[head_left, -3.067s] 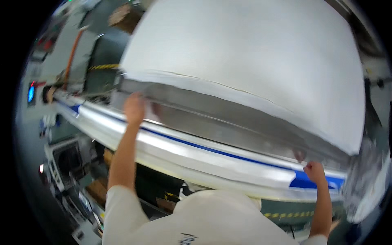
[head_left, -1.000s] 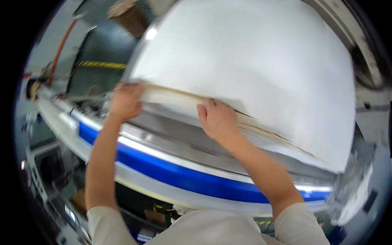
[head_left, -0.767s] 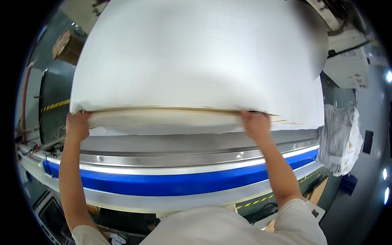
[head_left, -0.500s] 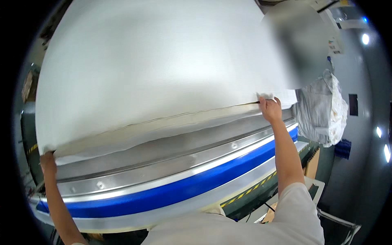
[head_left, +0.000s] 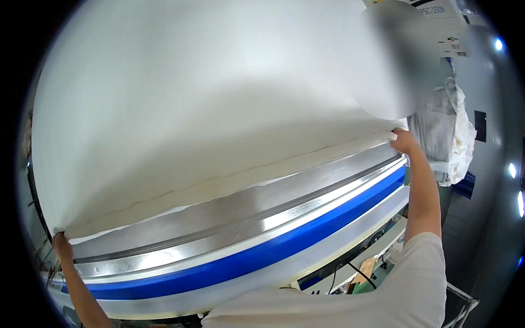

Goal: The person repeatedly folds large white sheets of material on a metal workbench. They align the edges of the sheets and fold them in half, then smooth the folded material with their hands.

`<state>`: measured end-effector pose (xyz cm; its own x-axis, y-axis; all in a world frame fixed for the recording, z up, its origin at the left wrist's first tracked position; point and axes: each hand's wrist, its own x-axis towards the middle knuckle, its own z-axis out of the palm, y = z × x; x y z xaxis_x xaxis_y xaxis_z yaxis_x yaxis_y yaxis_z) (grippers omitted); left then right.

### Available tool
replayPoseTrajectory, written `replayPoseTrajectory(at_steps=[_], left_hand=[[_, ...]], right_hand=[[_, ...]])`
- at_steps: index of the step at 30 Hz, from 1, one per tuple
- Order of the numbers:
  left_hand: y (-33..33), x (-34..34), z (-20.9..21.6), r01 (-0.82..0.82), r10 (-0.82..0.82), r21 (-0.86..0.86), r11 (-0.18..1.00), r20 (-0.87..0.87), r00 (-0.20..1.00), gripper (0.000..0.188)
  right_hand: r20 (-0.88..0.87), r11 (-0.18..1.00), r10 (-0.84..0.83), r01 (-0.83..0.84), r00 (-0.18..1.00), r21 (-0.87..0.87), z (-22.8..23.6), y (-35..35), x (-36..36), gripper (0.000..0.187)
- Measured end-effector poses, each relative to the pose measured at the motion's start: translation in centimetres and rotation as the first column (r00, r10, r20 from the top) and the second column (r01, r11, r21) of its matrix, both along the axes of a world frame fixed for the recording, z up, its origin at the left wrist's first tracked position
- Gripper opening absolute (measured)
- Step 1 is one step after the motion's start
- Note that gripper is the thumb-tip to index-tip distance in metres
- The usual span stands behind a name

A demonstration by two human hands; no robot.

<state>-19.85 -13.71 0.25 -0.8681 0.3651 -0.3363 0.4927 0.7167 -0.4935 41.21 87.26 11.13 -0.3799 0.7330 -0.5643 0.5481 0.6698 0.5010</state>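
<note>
A large white sheet, looking like cloth or film, spreads over most of the view. A pale folded or seamed band runs along its near edge. At the left end of that edge my left hand is closed on the sheet. My right hand grips the same edge at its right end, fingers wrapped round it. Between my hands the edge hangs slightly wavy over a grey metal surface. What lies beneath the sheet is hidden.
A metal rail and a long blue strip run along the machine's near side. On the right a bulky white sack stands by a grey wall. Black cables and a white frame sit at lower right. A blurred oval covers the upper right.
My right hand has moved outward to the right along the sheet's edge, and its grip has closed. My left hand still holds the left end. The view has shifted.
</note>
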Motion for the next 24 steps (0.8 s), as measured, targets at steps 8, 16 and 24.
replayPoseTrajectory(at_steps=[8,16,24], left_hand=[[4.2,2.8,4.1,-0.035,0.036,-0.024,0.999,0.012,0.999,0.032],[9.3,6.1,17.7,-0.117,0.119,-0.074,0.990,0.034,0.992,0.034],[-3.0,12.4,16.0,0.046,0.025,-0.213,0.976,0.321,0.947,0.042]], right_hand=[[-0.201,0.981,0.006,0.033,0.980,0.191,-0.3,0.1,2.2,0.043],[-0.361,0.990,0.139,-0.131,0.922,0.047,7.6,4.6,7.6,0.033],[-0.157,0.962,0.264,-0.272,0.952,-0.031,8.3,-0.1,14.1,0.035]])
